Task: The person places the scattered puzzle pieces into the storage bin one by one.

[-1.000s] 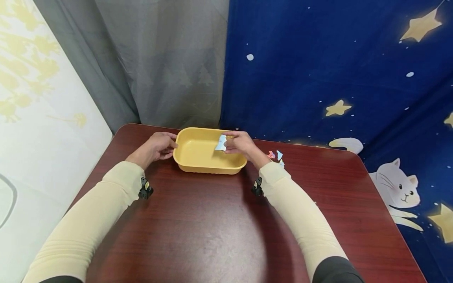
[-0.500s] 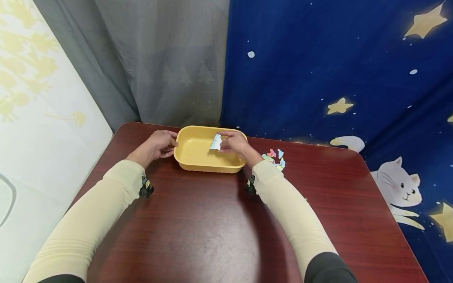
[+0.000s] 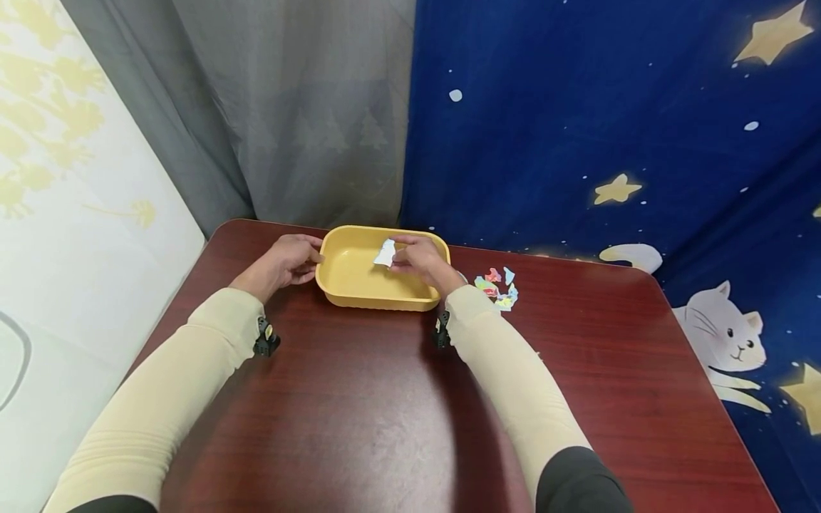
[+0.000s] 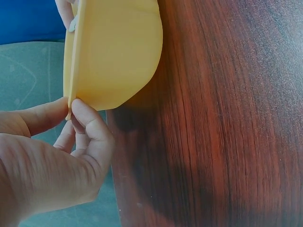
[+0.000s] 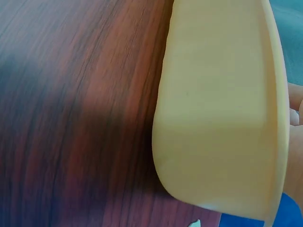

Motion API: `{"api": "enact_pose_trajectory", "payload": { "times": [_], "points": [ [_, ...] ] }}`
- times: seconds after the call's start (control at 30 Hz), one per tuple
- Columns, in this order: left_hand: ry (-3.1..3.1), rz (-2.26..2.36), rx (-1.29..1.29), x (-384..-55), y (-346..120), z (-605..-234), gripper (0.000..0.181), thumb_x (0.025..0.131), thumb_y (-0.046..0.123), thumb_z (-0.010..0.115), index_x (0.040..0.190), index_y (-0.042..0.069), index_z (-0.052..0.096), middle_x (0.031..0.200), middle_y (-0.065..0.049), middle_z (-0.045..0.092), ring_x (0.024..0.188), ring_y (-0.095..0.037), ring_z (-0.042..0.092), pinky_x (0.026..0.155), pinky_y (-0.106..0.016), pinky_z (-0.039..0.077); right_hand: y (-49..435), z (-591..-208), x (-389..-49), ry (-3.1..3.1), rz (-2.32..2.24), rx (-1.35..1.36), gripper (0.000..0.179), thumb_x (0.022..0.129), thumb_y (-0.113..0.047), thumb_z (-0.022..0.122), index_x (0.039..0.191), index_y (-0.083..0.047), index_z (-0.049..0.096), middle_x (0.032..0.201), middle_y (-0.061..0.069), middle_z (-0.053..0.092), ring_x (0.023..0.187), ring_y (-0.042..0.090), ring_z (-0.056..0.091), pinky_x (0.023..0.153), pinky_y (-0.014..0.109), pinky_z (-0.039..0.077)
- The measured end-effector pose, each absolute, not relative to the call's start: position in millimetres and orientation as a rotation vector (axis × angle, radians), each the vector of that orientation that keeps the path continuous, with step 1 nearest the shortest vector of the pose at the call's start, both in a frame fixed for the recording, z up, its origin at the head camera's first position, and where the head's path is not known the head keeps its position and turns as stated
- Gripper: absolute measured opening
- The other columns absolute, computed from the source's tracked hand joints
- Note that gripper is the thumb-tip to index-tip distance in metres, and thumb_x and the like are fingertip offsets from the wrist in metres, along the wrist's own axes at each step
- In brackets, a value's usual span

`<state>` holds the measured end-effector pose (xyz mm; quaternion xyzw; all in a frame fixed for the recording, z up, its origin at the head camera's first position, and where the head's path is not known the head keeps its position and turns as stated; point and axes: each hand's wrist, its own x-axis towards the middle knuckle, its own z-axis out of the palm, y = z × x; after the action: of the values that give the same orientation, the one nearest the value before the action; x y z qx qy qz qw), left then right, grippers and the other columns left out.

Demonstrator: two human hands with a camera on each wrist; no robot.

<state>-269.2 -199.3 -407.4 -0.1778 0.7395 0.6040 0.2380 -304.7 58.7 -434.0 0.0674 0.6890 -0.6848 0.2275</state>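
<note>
A yellow rectangular plastic basin point(image 3: 378, 303) with rounded corners stands near the table's far edge in the head view. My left hand point(image 3: 285, 260) pinches its left rim; the left wrist view shows thumb and fingers on either side of that rim point(image 4: 73, 85). Over the basin's inside, my right hand point(image 3: 420, 260) holds a pale, torn-looking scrap point(image 3: 385, 254), probably paper, between thumb and fingers. In the right wrist view, the basin's wall point(image 5: 218, 109) hides most of that hand point(image 5: 296, 146).
Several small colourful scraps point(image 3: 507, 299) lie on the dark red-brown table point(image 3: 359, 399), right of the basin. Behind the table hang a grey curtain point(image 3: 321, 107) and a blue star-patterned curtain point(image 3: 513, 142). A white panel point(image 3: 77, 285) stands at the left.
My right hand has moved left over the basin with the scrap, uncovering more scraps on the table. The left hand keeps its hold on the rim.
</note>
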Motion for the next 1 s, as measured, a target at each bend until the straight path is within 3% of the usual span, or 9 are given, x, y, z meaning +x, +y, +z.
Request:
{"api": "enact_pose_trajectory", "payload": {
  "times": [0.23, 0.63, 1.0],
  "points": [
    [2.026, 1.658, -0.489, -268.5, -199.8, -407.1, 0.046, 0.097, 0.008, 0.053, 0.142, 0.011, 0.046, 0.09, -0.006, 0.055, 0.063, -0.012, 0.056, 0.064, -0.024, 0.054, 49.0, -441.2, -308.3, 1.875, -1.9, 0.208, 0.053, 0.084, 0.015, 0.059, 0.132, -0.008, 0.061, 0.096, 0.014, 0.058, 0.073, 0.019, 0.062, 0.063, 0.026, 0.057],
    [2.027, 1.668, -0.484, -268.2, -199.2, -405.7, 0.047, 0.096, 0.007, 0.054, 0.142, 0.011, 0.045, 0.091, -0.007, 0.057, 0.066, -0.013, 0.058, 0.063, -0.024, 0.054, 30.9, -452.9, -308.7, 1.855, -1.861, 0.27, 0.052, 0.085, 0.015, 0.059, 0.133, -0.005, 0.059, 0.116, 0.021, 0.057, 0.079, 0.021, 0.062, 0.072, 0.029, 0.058],
    [2.004, 1.682, -0.495, -268.4, -201.3, -407.3, 0.047, 0.096, 0.007, 0.054, 0.142, 0.012, 0.045, 0.089, -0.006, 0.056, 0.062, -0.012, 0.056, 0.062, -0.024, 0.054, 13.0, -457.5, -308.9, 1.908, -1.818, 0.255, 0.047, 0.087, 0.011, 0.062, 0.132, -0.003, 0.059, 0.127, 0.021, 0.056, 0.072, 0.017, 0.063, 0.067, 0.025, 0.058]
  ]
}}
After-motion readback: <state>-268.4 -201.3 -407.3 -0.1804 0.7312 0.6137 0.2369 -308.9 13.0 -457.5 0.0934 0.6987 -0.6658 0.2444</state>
